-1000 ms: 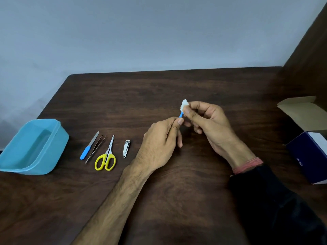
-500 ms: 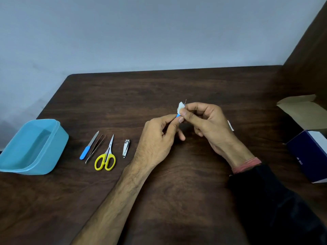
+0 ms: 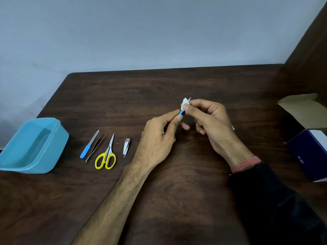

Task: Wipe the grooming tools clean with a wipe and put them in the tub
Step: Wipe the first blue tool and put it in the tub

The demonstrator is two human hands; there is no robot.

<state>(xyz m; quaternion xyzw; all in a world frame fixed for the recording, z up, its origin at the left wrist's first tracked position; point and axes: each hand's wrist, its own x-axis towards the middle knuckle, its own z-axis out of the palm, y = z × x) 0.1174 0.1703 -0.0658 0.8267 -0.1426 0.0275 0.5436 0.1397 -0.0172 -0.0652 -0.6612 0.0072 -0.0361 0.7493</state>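
Near the centre of the frame, the left hand (image 3: 157,138) is pinching the blue handle of a small tool (image 3: 180,112) between thumb and forefinger, its other fingers curled in. Only a short blue stretch of that tool is showing between the two hands; a thin metal tip is poking out just above the wipe. The right hand (image 3: 210,119) is clenching a small white wipe (image 3: 185,102) around the tool's upper end, thumb pressing it against the fingers.

Compared with half a second ago, the hands are sitting in nearly the same spot, and more of the blue handle is showing between them. A second ago the wipe was sitting at the very top with no metal tip visible; now the tip is peeking past it.

At the left of the frame, the remaining tools are lying in a row on the dark wooden table (image 3: 177,191), unchanged from both earlier frames: a blue-handled nail file (image 3: 89,144), tweezers (image 3: 96,147) just beside it, yellow-handled scissors (image 3: 106,155), and a nail clipper (image 3: 126,147) a little apart on the right. The blue tub (image 3: 53,149) is standing at the far left edge, well apart from the hands, with no tool visible inside it.

At the right edge, an open cardboard box (image 3: 307,138) is sitting, its flap raised. A small white scrap (image 3: 233,127) is showing just behind the right hand.
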